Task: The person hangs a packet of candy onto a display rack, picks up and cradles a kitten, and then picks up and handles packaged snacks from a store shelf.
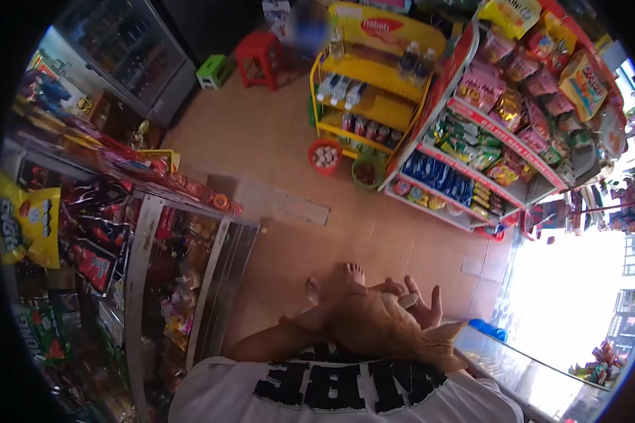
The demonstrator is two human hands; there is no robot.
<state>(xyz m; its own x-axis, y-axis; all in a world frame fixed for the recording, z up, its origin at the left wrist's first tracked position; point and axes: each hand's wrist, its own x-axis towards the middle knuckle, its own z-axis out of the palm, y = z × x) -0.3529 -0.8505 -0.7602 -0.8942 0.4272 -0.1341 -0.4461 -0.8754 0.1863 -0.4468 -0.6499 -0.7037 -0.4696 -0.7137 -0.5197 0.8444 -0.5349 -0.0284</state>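
Note:
An orange cat (381,324) lies against my chest, its head and ears toward the lower right and a pale paw (407,301) stretched forward. My left forearm comes in from the lower left and passes beneath its body. Curled fingers of my left hand (389,286) show partly at the cat's far side, mostly covered by it. Beside the paw, my right hand (425,308) has its fingers spread; the cat hides the wrist and forearm. My shirt (212,388) is white with large black letters. A bare foot (355,271) shows on the floor below.
Tiled floor (275,162) stretches ahead. Snack shelves (483,113) stand at right, next to a yellow rack (395,109) with bottles and cans. A red basket (324,156) sits before it. Left are a glass display case (215,282) and a fridge (130,56). A red stool (257,56) stands behind.

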